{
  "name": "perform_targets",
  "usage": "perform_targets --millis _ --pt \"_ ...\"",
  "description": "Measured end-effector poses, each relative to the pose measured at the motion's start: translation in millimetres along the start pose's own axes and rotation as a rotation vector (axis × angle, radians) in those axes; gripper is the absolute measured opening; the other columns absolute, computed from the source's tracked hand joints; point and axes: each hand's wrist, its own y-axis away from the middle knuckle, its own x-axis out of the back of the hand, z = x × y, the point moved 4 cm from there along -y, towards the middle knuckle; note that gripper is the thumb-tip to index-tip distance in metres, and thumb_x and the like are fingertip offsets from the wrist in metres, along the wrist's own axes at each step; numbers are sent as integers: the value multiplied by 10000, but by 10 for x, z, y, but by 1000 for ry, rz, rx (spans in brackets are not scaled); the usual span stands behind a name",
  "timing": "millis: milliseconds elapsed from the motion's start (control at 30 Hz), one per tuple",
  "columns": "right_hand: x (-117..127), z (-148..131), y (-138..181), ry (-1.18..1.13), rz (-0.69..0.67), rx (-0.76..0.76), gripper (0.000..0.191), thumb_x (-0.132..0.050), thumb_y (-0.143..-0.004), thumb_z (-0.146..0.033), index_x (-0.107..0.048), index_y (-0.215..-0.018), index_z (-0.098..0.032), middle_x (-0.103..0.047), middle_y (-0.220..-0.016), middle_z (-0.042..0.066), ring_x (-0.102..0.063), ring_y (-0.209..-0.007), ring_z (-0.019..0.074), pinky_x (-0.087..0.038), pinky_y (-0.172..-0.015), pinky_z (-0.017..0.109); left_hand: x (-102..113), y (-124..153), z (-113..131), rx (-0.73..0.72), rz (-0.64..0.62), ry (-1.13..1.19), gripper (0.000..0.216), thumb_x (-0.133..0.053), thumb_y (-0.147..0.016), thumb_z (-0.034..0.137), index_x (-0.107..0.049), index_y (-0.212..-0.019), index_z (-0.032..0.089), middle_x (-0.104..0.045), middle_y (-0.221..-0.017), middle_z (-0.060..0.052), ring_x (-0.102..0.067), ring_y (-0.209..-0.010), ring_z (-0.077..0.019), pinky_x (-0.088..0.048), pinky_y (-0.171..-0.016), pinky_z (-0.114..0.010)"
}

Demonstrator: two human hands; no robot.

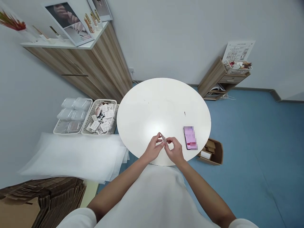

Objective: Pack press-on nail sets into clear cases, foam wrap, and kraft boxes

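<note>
Both hands meet over the near part of a round white table (163,98). Between them is a small, thin, pale flat piece (163,137), tilted and seen nearly edge-on; its kind is too small to make out. My left hand (154,148) pinches it from the left with thumb and fingers. From the right, my right hand (174,151) grips its lower edge, thumb and forefinger close together. A phone (190,138) with a lit pink, blurred screen lies on the table to the right of my right hand.
Left of the table stand a white basket of small printed cards (101,117) and a basket of clear plastic packs (73,114). Translucent sheets (76,156) lie nearer, above folded cardboard (54,199). A cardboard box (217,153) sits on the floor at right. A wooden cabinet (102,66) stands behind.
</note>
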Motion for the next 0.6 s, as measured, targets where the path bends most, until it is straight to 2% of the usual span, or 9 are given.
perform_targets --millis 100,167,233,300,367,467,533,600 --pt "-92 -141 38 72 -23 96 166 -487 -752 -231 -524 -913 -228 -564 -810 49 -539 -780 188 -467 -714 366 -30 23 38 15 -76 191 405 -463 -816 428 -513 -1142 193 -576 -961 -64 -550 -889 -161 -461 -798 -330" --pt "-113 -203 39 98 -43 148 196 -497 -750 -227 -532 -943 -235 -562 -876 64 -534 -849 204 -458 -758 389 12 13 39 55 -63 290 374 -459 -810 454 -581 -993 152 -595 -847 -48 -560 -812 -146 -474 -761 -317" --pt "-78 -235 20 105 -54 185 225 -515 -746 -237 -540 -970 -240 -549 -958 81 -516 -936 221 -441 -811 409 92 -8 40 99 -23 359 384 -471 -795 477 -589 -928 136 -604 -840 -49 -565 -798 -140 -482 -750 -310" --pt "13 -219 -18 95 -42 168 314 -554 -731 -265 -522 -1042 -239 -520 -1048 96 -487 -1004 234 -421 -853 423 171 -29 55 127 -24 390 411 -490 -777 491 -583 -956 133 -615 -887 -65 -570 -831 -149 -484 -760 -314" --pt "97 -154 -63 46 -77 93 511 -603 -701 -299 -434 -1181 -243 -489 -1116 101 -485 -1002 229 -422 -853 425 231 -43 78 140 -53 399 435 -510 -764 490 -576 -1001 132 -622 -924 -81 -576 -857 -161 -480 -775 -327" --pt "118 -41 -93 -76 -267 -22 754 -640 -673 -320 -255 -1318 -268 -496 -1118 81 -521 -890 181 -449 -806 396 273 -48 104 140 -98 413 445 -524 -761 477 -569 -1048 140 -629 -953 -92 -583 -867 -172 -468 -793 -352" --pt "104 4 -83 -126 -344 -52 755 -625 -689 -303 -233 -1334 -275 -518 -1068 62 -522 -846 156 -450 -802 379 272 -45 109 137 -116 415 454 -524 -762 477 -567 -1065 142 -633 -957 -98 -587 -866 -178 -461 -796 -362" --pt "94 29 -69 -148 -344 -57 711 -597 -713 -281 -250 -1334 -272 -535 -1007 46 -517 -840 149 -443 -810 370 257 -40 110 136 -131 408 460 -523 -762 478 -571 -1071 141 -637 -955 -105 -589 -866 -185 -455 -797 -366"
